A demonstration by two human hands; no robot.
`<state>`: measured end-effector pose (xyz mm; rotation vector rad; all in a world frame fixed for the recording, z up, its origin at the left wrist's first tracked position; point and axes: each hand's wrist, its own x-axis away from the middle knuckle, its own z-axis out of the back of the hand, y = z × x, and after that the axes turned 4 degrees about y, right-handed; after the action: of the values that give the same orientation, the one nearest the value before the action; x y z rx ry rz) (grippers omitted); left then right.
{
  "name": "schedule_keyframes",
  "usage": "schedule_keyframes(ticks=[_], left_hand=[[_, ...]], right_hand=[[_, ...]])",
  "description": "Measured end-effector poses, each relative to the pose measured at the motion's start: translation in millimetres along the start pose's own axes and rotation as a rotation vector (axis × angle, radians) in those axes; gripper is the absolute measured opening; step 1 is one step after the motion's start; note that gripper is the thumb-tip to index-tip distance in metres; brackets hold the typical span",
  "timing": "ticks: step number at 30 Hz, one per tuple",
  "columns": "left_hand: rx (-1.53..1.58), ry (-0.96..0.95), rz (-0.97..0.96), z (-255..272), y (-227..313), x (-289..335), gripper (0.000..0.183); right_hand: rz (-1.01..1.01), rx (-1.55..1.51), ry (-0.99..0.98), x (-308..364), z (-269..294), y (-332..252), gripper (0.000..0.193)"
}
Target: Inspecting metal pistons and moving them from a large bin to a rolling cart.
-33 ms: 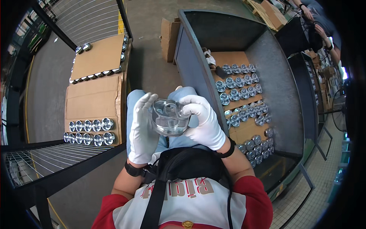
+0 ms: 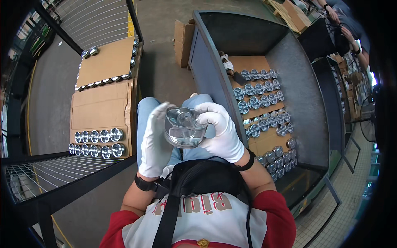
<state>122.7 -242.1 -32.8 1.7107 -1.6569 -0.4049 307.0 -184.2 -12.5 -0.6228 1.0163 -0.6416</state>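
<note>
A shiny metal piston (image 2: 185,128) is held in front of my lap, tilted so its hollow underside and pin bosses show. Grooves ring its lower edge. My right hand (image 2: 221,132), in a white glove, grips it from the right with thumb and bent fingers. From the other side my left hand (image 2: 156,140), gloved too, lies along the piston's wall, its fingertips curving in at the upper rim. The left thumb is hidden.
On the left, a rack bears cardboard (image 2: 99,105) with rows of pistons (image 2: 95,136). To my right stands a deep grey metal bin (image 2: 289,62) holding several rows of pistons (image 2: 260,101) on cardboard. Another person's hand (image 2: 347,34) shows at the far right.
The fingers of my left hand have shifted slightly in toward the piston's rim, and the piston has turned a little. My right hand keeps its place.
</note>
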Motion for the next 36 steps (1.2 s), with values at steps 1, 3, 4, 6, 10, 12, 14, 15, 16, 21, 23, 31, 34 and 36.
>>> schedule_keyframes(ticks=[1, 3, 4, 6, 10, 12, 14, 15, 16, 21, 23, 31, 34, 36], left_hand=[[0.059, 0.027, 0.17, 3, 0, 2, 0.057], [0.179, -0.029, 0.284, 2, -1, 8, 0.058], [0.3, -0.084, 0.396, 0, 0, 10, 0.059], [0.321, -0.098, 0.427, -5, 2, 6, 0.064], [0.508, 0.01, 0.408, -11, -2, -3, 0.069], [0.585, -0.342, 0.34, 11, -14, -10, 0.068], [0.689, -0.223, 0.384, 2, -9, -5, 0.071], [0.673, -0.215, 0.39, 4, -9, -6, 0.073], [0.66, -0.207, 0.396, 5, -8, -6, 0.076], [0.751, -0.415, 0.408, 16, -13, -8, 0.082], [0.744, -0.467, 0.374, 14, -13, -7, 0.086], [0.645, -0.297, 0.438, 22, -14, -6, 0.079], [0.668, -0.302, 0.446, 24, -17, -6, 0.077], [0.676, -0.289, 0.451, 27, -20, -6, 0.075]], right_hand=[[0.0, -0.001, 0.0, 1, -1, 1, 0.053], [0.068, 0.003, 0.025, 2, -2, 4, 0.059], [0.069, -0.002, 0.022, 3, -4, 3, 0.059], [0.106, 0.032, 0.045, 5, -8, -1, 0.06], [0.174, 0.233, 0.002, -4, -5, -12, 0.081], [0.212, 0.246, -0.061, -4, -1, -7, 0.098], [0.159, 0.096, -0.066, 2, -4, -1, 0.103], [0.172, 0.152, -0.091, 3, -2, 0, 0.107], [0.173, 0.143, -0.09, 3, -1, -1, 0.107], [0.129, 0.07, -0.154, 3, -5, 0, 0.12], [0.124, 0.055, -0.166, 2, -5, 0, 0.119], [0.136, 0.087, -0.185, 0, -9, -2, 0.113], [0.128, 0.125, -0.203, 0, -10, -5, 0.112], [0.134, 0.116, -0.206, 0, -12, -6, 0.113]])
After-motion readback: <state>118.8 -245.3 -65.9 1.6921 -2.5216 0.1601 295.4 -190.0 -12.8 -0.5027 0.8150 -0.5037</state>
